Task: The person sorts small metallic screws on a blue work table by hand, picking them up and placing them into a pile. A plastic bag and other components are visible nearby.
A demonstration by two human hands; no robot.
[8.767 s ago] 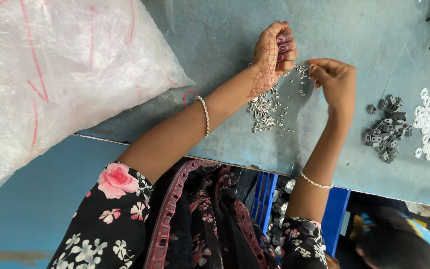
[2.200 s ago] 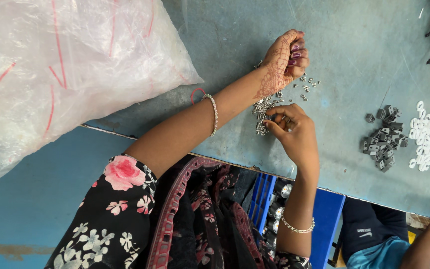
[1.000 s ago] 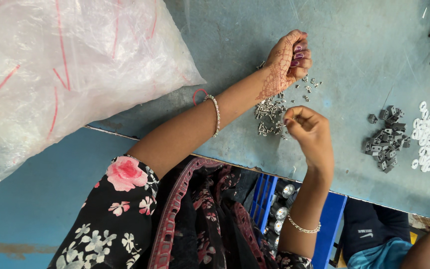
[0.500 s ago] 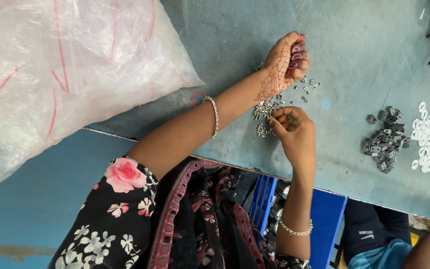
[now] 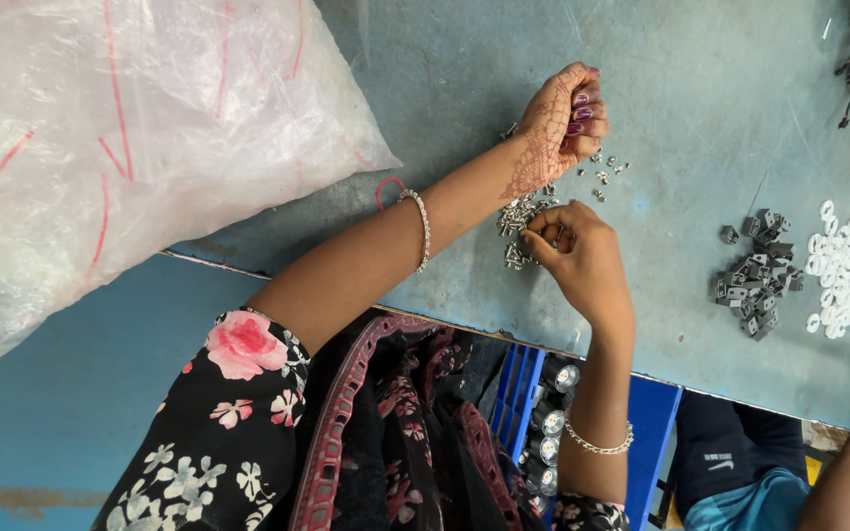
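Over the small metal parts, right hand again lower than a second ago.

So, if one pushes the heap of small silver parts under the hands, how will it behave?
The small silver parts lie loose, so a push would probably scatter them; some already sit apart. They look metallic and shiny, perhaps slippery and hard to pinch. The right hand touches the heap.
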